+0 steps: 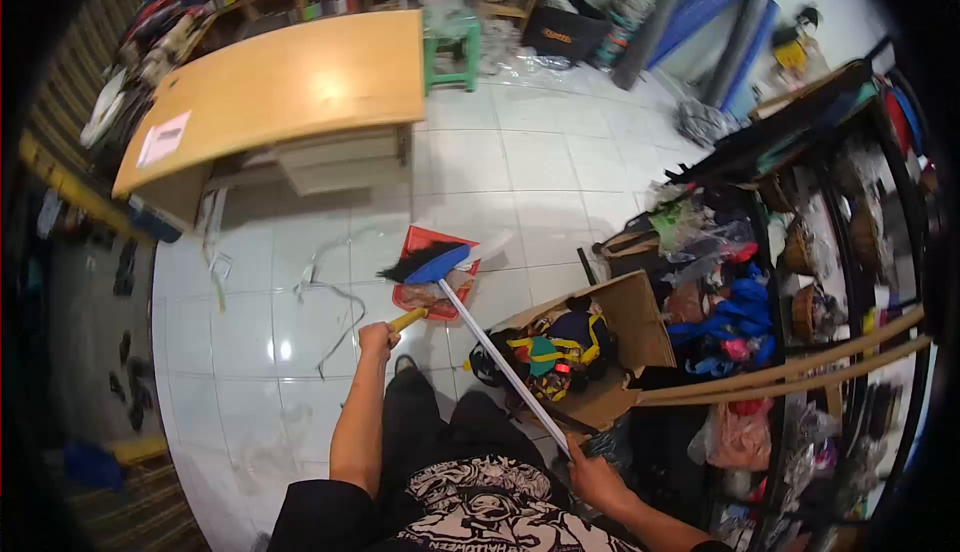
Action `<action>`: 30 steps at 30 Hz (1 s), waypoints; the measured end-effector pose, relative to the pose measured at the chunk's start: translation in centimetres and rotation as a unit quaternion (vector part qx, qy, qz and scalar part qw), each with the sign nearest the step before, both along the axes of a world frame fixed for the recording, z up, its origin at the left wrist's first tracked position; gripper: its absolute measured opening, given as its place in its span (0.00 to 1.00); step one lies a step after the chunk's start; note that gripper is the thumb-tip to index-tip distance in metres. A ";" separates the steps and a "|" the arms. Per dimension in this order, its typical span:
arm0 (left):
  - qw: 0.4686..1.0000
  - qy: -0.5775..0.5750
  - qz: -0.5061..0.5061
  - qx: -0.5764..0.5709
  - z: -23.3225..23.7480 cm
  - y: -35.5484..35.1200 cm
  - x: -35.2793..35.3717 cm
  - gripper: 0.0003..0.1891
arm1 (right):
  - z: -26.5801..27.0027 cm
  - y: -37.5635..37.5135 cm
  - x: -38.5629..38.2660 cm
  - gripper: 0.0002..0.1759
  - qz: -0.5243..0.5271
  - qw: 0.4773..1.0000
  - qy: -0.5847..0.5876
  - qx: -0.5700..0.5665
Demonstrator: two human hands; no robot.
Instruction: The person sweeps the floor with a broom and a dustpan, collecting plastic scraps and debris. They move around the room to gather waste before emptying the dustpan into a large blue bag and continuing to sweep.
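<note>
My left hand (377, 340) is wrapped round the yellow handle of a red dustpan (414, 242), which rests on the white tiled floor. My right hand (598, 479) grips the pale stick of a broom (490, 347) near its upper end. The broom's blue head (440, 264) with black bristles (408, 262) lies over the dustpan. Some brownish debris (425, 298) shows in the pan, but I cannot make out what it is. A thin grey strip (345, 302) curls on the tiles left of the dustpan.
A wooden desk (300, 62) stands ahead on the left, with a green stool (455, 57) beside it. On my right are an open cardboard box (640, 322) of straps and gear and a crowded black shelf (775, 282). Rolls (700, 17) lean at the back wall.
</note>
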State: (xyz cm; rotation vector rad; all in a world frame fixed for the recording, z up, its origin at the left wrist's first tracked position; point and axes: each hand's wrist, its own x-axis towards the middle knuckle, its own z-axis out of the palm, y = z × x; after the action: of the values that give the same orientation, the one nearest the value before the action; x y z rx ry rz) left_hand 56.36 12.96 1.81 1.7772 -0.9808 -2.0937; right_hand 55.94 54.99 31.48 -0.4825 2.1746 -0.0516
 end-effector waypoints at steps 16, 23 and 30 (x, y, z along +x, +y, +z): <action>0.963 -0.037 -0.268 -0.012 -1.7 -8.2 -40.7 0.06 | -1.2 -12.7 -21.1 0.34 -0.283 0.955 -0.088 -0.013; 0.950 -0.033 -0.311 -0.015 -0.1 -7.3 -60.4 0.04 | 0.0 -14.3 -34.7 0.35 -0.324 0.942 -0.086 -0.012; 0.918 -0.020 -0.395 -0.032 2.5 -3.8 -81.3 0.05 | -2.4 -14.8 -48.5 0.34 -0.344 0.931 0.084 -0.087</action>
State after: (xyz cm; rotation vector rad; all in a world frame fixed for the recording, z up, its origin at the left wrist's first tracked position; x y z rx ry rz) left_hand -24.93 9.21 4.33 1.5325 -2.0119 -2.3827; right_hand 7.47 40.16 29.10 0.2114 2.4214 -0.6075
